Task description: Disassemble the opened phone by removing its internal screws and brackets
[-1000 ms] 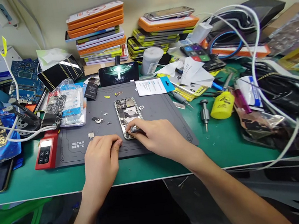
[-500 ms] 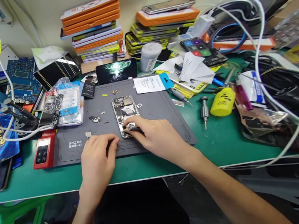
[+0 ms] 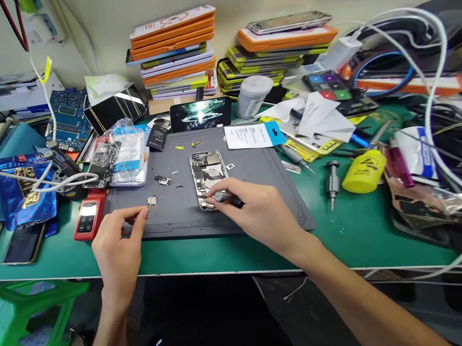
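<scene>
An opened phone (image 3: 208, 177) with its insides bare lies on a grey work mat (image 3: 253, 176). My right hand (image 3: 259, 215) is closed round a small screwdriver (image 3: 226, 198), whose tip rests at the phone's lower end. My left hand (image 3: 118, 247) hovers over the mat's left edge with thumb and forefinger pinched together. Whether anything sits in that pinch I cannot make out. A small metal part (image 3: 152, 200) lies on the mat just beyond those fingertips. More tiny parts (image 3: 162, 179) lie left of the phone.
A red device (image 3: 86, 215), plastic bags (image 3: 124, 154) and a blue pouch (image 3: 25, 189) sit to the left. Stacked phone cases (image 3: 174, 54), a lit phone (image 3: 200, 114) and a white jar (image 3: 251, 96) line the back. To the right lie a yellow bottle (image 3: 363, 171), a screwdriver (image 3: 332, 175), papers and cables.
My left hand has drawn away from the phone to the mat's left edge and pinched its fingers. The right hand keeps the screwdriver on the phone. The view has shifted left.
</scene>
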A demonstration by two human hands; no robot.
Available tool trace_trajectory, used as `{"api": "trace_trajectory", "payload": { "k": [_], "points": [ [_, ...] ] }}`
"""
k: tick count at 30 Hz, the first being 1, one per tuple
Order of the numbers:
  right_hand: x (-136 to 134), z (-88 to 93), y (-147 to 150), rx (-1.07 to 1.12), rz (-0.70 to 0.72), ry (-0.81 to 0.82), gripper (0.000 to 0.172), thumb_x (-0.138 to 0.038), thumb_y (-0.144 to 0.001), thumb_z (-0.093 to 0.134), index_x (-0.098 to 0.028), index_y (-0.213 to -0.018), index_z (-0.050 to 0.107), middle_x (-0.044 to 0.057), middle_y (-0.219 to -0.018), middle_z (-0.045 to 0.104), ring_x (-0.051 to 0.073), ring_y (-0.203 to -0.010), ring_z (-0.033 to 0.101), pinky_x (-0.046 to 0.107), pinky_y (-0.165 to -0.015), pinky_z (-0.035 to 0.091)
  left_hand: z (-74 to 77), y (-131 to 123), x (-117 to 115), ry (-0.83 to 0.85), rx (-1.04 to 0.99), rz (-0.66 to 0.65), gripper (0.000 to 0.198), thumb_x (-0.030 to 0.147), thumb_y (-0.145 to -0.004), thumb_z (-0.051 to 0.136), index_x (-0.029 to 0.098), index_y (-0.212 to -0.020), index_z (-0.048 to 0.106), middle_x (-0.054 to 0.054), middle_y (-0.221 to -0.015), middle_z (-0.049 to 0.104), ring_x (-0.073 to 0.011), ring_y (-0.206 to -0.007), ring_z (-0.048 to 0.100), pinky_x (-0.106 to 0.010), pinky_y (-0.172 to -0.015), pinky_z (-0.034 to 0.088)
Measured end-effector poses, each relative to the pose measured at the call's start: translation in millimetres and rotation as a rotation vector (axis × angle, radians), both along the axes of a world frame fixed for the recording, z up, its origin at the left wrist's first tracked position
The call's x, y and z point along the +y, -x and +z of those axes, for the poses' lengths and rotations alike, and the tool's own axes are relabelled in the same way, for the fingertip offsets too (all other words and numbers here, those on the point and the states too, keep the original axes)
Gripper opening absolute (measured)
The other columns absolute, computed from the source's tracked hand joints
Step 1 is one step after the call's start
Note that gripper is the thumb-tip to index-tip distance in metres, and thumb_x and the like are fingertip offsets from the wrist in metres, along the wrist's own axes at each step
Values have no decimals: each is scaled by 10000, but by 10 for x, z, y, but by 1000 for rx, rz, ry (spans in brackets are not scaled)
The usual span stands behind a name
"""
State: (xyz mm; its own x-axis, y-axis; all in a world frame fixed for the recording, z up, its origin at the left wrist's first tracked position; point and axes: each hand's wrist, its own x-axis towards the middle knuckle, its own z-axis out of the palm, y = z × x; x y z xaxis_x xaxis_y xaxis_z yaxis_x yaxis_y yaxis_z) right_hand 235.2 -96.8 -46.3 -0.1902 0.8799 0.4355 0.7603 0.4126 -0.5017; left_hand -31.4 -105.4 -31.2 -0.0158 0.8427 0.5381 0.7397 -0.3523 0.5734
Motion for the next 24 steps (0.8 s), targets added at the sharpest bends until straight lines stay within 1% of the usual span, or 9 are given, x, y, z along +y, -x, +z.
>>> {"api": "trace_trajectory", "payload": {
  "k": [2,4,6,8,11,15,18,20,24],
  "points": [
    [34,7,151,-32,34,-18,166,-133,-1003,630,-238,-1092,724,-1,-1047,858,161,-852,814,254,-695,528,23,9,49,3,30,-4,43,254,-1022,754,236,-996,783,18,-896,769,-142,-768,630,-277,-699,481],
    [55,16,268,-83,79,-25,165,-125,-993,630,-243,-1047,732,-4,-1023,857,174,-872,814,261,-630,479,39,-43,100,13,83,-32,43,255,-1026,748,227,-1013,777,10,-913,772,-155,-786,635,-292,-723,484],
    [35,23,282,-118,107,-34,176,-128,-983,648,-253,-1069,737,-15,-1018,857,176,-870,812,265,-602,455,33,-139,139,43,145,-96,39,244,-1032,736,222,-1032,768,6,-952,784,-165,-815,650,-302,-752,491],
    [-34,18,164,-123,95,-53,249,-140,-983,659,-259,-1192,724,-16,-1045,856,170,-848,806,261,-622,473,2,-248,160,76,187,-156,36,231,-1033,731,235,-1021,764,16,-981,790,-173,-872,679,-302,-776,497],
    [-186,-24,-181,-107,8,-69,323,-162,-1001,638,-209,-1316,696,-4,-878,815,147,-646,720,264,-594,466,-72,-376,173,106,239,-193,77,250,-1049,711,250,-998,770,18,-1005,784,-190,-951,689,-310,-806,492],
    [-336,-128,-573,46,-269,-77,243,-276,-1013,667,-230,-1233,759,-50,-684,637,111,-509,521,243,-543,435,-150,-412,177,111,270,-185,98,290,-1057,702,260,-1027,790,-1,-1019,758,-207,-963,669,-323,-793,480],
    [-378,-198,-648,153,-342,-14,212,-329,-1028,645,-236,-1161,781,-55,-659,605,100,-459,425,243,-483,384,-167,-380,171,103,272,-206,116,280,-1064,688,253,-1072,801,-14,-1048,746,-209,-977,670,-335,-848,499],
    [-377,-224,-632,123,-345,3,224,-326,-1025,637,-242,-1175,781,-51,-676,637,101,-470,459,244,-495,386,-161,-361,169,97,267,-224,130,272,-1071,677,250,-1095,802,-19,-1068,742,-206,-988,671,-342,-887,509],
    [-351,-232,-597,-54,-324,-40,273,-264,-996,624,-245,-1215,785,-38,-699,694,124,-530,560,261,-535,379,-135,-355,172,100,263,-251,130,271,-1074,668,241,-1099,792,-26,-1076,727,-207,-1001,673,-348,-911,517]
  ]
}}
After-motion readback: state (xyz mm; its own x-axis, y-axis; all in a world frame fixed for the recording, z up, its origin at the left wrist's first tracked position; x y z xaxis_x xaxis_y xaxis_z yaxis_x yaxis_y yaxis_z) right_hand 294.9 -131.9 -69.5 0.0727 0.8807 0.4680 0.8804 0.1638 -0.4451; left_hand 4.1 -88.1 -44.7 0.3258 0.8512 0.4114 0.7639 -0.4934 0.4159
